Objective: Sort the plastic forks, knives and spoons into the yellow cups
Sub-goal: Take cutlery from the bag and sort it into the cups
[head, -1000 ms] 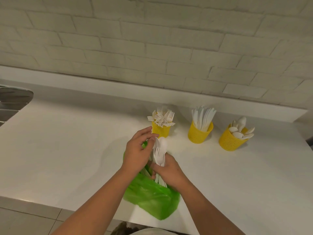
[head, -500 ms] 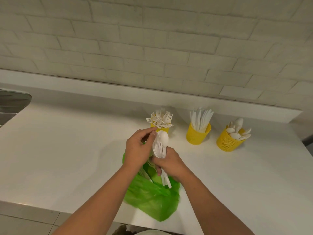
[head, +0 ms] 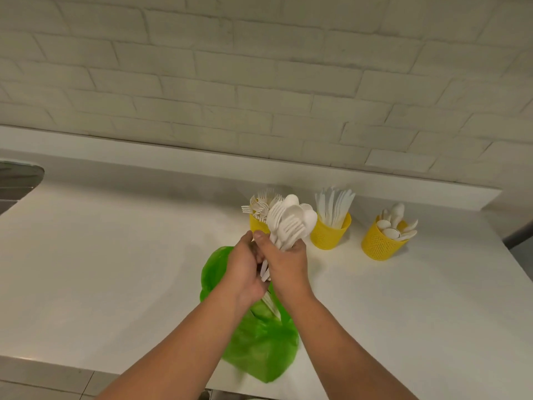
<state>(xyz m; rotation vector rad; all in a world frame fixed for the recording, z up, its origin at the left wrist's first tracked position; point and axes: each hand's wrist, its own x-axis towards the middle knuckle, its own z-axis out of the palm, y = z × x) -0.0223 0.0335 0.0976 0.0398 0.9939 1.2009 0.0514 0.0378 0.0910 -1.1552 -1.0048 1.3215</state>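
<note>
Mid-sort above the green bag [head: 259,342], the right hand [head: 284,261] clenches a mixed bundle [head: 291,223] of forks and spoons in front of the fork cup [head: 256,225] (the left hand [head: 245,265] seemingly clasps its handles), and singling out one kind likely comes next.

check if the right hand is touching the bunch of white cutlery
Touching. The head view shows the right hand with its fingers wrapped round the handles of the cutlery bunch.

Left hand [head: 245,268] and right hand [head: 285,262], touching, both grip one cutlery bundle [head: 291,223].
</note>
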